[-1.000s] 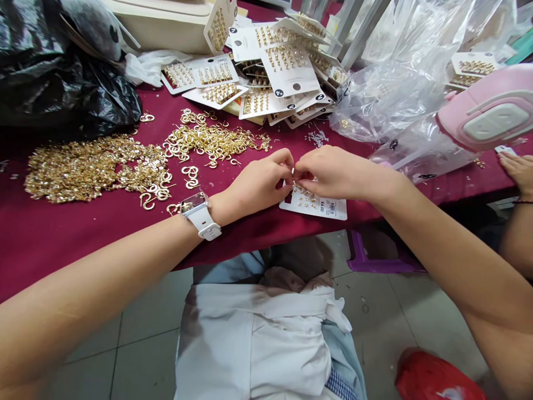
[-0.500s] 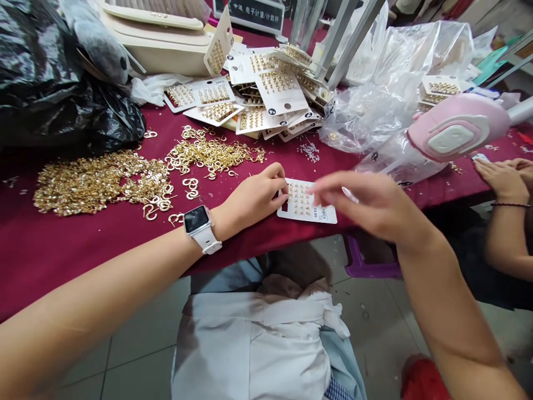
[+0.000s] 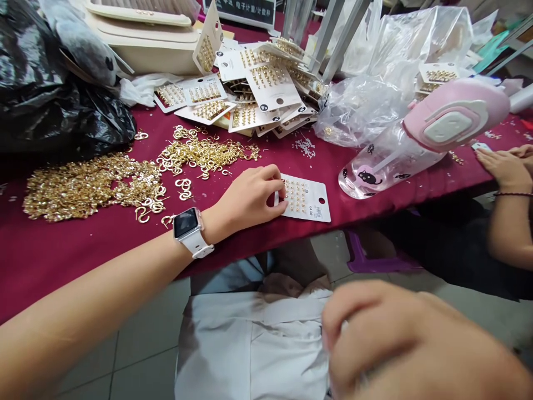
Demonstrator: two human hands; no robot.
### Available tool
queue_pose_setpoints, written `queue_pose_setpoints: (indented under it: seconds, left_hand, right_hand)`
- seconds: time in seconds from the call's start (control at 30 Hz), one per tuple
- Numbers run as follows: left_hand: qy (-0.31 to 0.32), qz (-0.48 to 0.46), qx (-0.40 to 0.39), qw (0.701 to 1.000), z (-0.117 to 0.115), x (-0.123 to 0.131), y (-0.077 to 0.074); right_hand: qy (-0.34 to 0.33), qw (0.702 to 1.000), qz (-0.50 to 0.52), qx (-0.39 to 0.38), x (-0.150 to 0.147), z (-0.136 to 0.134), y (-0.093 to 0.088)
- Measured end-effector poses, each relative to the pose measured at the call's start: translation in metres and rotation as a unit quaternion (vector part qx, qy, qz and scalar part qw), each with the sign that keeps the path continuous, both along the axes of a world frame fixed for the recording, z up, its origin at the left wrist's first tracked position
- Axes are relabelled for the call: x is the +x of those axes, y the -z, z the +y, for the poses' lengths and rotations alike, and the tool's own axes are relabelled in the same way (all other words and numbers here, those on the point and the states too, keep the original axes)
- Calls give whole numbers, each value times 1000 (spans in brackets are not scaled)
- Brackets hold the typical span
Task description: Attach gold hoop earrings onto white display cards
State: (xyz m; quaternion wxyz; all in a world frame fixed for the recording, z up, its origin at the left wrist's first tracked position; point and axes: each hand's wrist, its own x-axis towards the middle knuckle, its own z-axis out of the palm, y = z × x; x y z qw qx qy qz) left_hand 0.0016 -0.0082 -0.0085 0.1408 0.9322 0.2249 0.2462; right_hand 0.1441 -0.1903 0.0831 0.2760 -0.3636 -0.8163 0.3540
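My left hand [image 3: 256, 191], with a watch [image 3: 186, 223] on its wrist, has its thumb and fingers closed on the left end of a white earring card [image 3: 306, 200]. The card lies on the dark red tablecloth and carries rows of small gold studs. My right hand [image 3: 400, 333] is close to the camera above my lap, fingers curled and blurred. Whatever its fingers may hold is hidden. To the left of the card lie a heap of gold hook-shaped pieces [image 3: 204, 153] and a wider heap of small gold pieces [image 3: 87, 189].
A pile of earring cards [image 3: 270, 89] lies at the back. A clear bottle with a pink lid [image 3: 456, 116] stands right of my card, before plastic bags [image 3: 362, 111]. A black bag [image 3: 54, 105] sits at left. Another person's hand [image 3: 502, 166] is at far right.
My right hand has left the earring card and come down toward the camera, over my lap. The card's right end is now uncovered. My left hand still holds the card.
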Motion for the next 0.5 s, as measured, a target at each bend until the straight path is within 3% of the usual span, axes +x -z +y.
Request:
queue_pose_setpoints:
  seconds: [0.03, 0.1, 0.13, 0.2, 0.3, 0.4, 0.5]
  left_hand:
    - [0, 0, -11, 1000, 0, 0, 0]
    - [-4, 5, -28, 1000, 0, 0, 0]
    - [-10, 9, -30, 999, 0, 0, 0]
    - [-19, 15, -28, 999, 0, 0, 0]
    - [-16, 5, -21, 1000, 1, 0, 2]
    - [-1, -7, -24, 1000, 1, 0, 4]
    - [15, -4, -33, 999, 3, 1, 4]
  right_hand:
    - [2, 1000, 2, 8, 5, 14, 0]
    - [67, 994, -20, 82, 21, 48, 7]
    - [130, 984, -59, 110, 29, 65, 14]
    - [265, 946, -144, 119, 45, 97, 34]
    - [367, 894, -232, 108, 61, 131, 67]
    - [407, 864, -278, 104, 68, 147, 86]
    - [410, 855, -290, 125, 70, 152, 93]
